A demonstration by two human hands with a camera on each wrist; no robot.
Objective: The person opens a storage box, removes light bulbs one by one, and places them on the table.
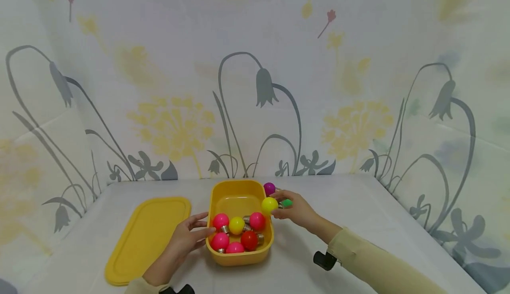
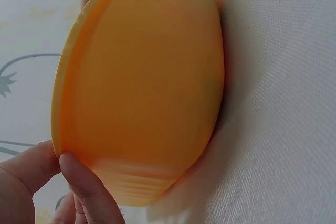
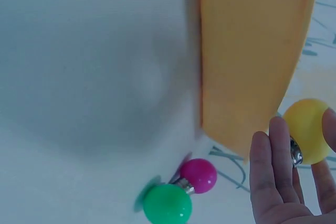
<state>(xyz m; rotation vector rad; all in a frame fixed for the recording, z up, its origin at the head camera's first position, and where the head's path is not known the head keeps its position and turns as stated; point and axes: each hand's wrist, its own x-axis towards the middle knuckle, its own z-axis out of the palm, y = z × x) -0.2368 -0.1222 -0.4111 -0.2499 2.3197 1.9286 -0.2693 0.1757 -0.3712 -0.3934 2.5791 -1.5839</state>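
Observation:
A yellow plastic container (image 1: 235, 202) stands on the white table, with several round light bulbs inside: pink ones (image 1: 220, 241), a red one (image 1: 249, 240) and a yellow one (image 1: 237, 226). My left hand (image 1: 186, 236) grips the container's left rim; in the left wrist view the thumb and a finger pinch its edge. Over the right rim, my right hand (image 1: 296, 209) holds another yellow bulb (image 1: 269, 205) by thumb and fingers, its metal base partly hidden. Beyond that hand, a purple bulb (image 3: 198, 176) and a green bulb (image 3: 168, 204) lie on the table beside the container.
A flat yellow lid (image 1: 149, 236) lies on the table (image 1: 350, 241) left of the container. Behind the table hangs a flower-patterned cloth (image 1: 255, 121), which also runs along both sides.

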